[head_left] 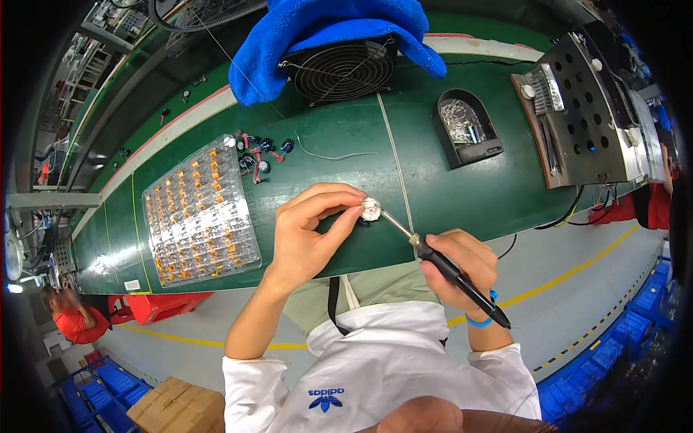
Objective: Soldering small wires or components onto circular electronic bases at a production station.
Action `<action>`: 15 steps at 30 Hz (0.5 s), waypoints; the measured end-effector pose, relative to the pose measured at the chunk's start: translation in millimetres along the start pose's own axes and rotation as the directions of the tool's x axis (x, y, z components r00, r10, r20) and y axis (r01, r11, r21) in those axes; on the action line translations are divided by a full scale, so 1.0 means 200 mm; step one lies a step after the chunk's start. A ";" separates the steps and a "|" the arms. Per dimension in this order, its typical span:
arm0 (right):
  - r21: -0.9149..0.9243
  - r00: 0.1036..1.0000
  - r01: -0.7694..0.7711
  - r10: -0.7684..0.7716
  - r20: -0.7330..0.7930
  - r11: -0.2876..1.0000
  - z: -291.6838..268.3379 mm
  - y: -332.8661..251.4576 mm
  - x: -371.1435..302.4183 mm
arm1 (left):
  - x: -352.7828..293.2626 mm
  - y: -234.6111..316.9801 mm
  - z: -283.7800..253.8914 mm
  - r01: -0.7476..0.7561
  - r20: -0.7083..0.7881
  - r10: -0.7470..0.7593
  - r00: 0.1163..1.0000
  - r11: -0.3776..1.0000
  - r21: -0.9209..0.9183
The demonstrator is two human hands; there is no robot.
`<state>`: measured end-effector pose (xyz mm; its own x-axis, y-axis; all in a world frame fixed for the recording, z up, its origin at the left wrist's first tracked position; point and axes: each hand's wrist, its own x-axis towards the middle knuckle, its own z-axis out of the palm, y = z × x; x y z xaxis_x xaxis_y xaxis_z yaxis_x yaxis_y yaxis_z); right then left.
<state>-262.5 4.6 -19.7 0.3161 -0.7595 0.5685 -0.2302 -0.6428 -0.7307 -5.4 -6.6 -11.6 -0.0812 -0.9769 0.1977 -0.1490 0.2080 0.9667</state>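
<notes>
The small, roundish white part (371, 211) sits over the smooth green bench (332, 169), pinched between the left hand's (307, 229) nearly closed thumb and forefinger. The iron's (445, 265) slim metal shaft meets its right side, contact unclear; the black handle slants down-right, wrapped by the right hand's (465, 265) curled fingers.

The green workbench (328, 177) carries a clear tray (247, 242), wired round parts (264, 167), a black bin (473, 154) and a fan (343, 72).
</notes>
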 end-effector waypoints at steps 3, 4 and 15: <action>-0.013 1.000 -0.021 0.021 0.014 1.000 0.00 0.01 0.00 | 0.00 0.00 0.00 0.007 0.006 -0.007 1.000 1.000 -0.001; -0.022 0.999 -0.022 0.023 0.022 1.000 0.00 0.01 -0.01 | 0.00 0.00 0.00 -0.004 0.005 0.004 1.000 1.000 0.004; -0.020 0.999 -0.021 0.022 0.032 1.000 -0.01 0.02 0.00 | 0.00 -0.01 0.01 -0.016 -0.020 0.016 1.000 1.000 0.000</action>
<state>-265.3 2.5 -22.2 0.3404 -0.7695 0.5403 -0.2554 -0.6287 -0.7345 -6.1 -7.5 -14.5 -0.0636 -0.9742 0.2167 -0.1472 0.2240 0.9634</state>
